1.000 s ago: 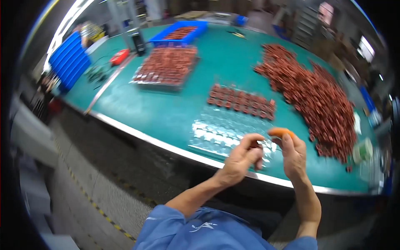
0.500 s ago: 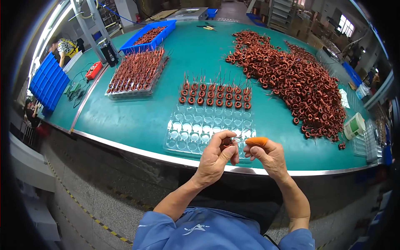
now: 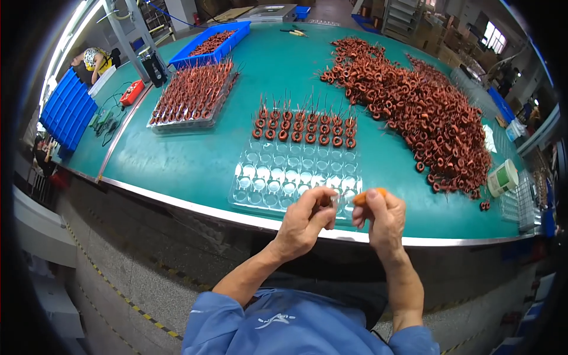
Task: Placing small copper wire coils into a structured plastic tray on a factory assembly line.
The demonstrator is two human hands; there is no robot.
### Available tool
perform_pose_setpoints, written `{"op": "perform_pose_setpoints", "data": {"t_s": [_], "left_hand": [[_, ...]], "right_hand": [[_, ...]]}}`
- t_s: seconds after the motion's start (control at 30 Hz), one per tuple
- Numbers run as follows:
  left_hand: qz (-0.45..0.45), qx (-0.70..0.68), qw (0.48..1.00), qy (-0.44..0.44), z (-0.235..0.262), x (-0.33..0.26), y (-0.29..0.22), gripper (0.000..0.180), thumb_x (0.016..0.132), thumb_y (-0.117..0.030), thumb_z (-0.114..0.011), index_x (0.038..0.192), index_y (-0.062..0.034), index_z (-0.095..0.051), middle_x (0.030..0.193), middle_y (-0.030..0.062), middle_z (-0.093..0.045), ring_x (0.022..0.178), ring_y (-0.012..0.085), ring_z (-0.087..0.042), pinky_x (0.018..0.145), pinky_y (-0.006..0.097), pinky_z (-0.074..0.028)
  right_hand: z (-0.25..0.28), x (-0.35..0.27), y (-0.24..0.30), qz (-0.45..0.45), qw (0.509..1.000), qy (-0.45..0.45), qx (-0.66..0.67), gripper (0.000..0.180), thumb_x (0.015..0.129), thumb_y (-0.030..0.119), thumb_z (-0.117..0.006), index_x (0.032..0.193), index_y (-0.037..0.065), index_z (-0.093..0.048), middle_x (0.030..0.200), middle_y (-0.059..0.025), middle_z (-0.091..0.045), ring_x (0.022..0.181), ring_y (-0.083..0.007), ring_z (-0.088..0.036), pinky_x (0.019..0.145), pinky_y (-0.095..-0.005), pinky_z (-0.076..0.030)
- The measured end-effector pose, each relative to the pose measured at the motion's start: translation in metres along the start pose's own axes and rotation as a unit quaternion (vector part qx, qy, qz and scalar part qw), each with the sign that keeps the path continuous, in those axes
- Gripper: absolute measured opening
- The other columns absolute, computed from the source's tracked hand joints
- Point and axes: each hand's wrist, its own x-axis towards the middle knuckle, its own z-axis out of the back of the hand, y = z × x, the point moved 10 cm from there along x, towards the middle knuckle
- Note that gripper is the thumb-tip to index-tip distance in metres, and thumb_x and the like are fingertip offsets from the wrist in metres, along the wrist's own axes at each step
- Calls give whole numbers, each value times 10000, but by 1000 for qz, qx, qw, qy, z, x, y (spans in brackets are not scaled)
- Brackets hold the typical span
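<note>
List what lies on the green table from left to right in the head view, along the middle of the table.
Stack of blue bins → red tool → full tray of copper coils → clear tray with two coil rows → loose coil pile → green tape roll.

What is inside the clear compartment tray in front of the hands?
Clear tray: copper coils fill its far two rows; nearer cells look empty. The left hand covers its near edge.
</note>
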Motion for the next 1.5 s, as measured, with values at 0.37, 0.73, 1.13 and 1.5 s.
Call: {"op": "perform_pose_setpoints", "data": {"t_s": [0.37,0.73,1.13,1.5], "left_hand": [[77,-96,992,36,0,-8,15,275,970,-237,-507,1105,0,-477,686,23,-522,552,90,-520,510,226,-433],[96,-19,995,-30,18,-5,16,205,986,-175,-441,1130,-42,-502,652,7,-480,522,63,-438,464,198,-388],[-26,243,968,-52,6,-2,-9,139,911,-145,-534,980,-33,-489,693,124,-570,628,270,-603,567,368,-468],[-68,286,933,209,-27,12,-34,219,886,-172,-543,955,-4,-420,838,162,-507,808,364,-564,687,437,-457]], "right_hand": [[-20,4,-2,17,994,104,13,335,955,246,-535,1154,-24,-526,780,-68,-607,642,-100,-554,566,-214,-445],[-30,9,-15,-104,990,82,42,209,932,174,-532,999,-17,-584,647,-46,-555,537,-104,-519,488,-221,-416],[9,-9,-20,91,996,5,-18,278,964,273,-508,1055,11,-489,744,-58,-534,461,-66,-452,415,-165,-325],[2,1,-27,-37,997,37,48,231,896,243,-618,828,38,-536,566,-8,-500,385,-60,-402,329,-184,-287]]}}
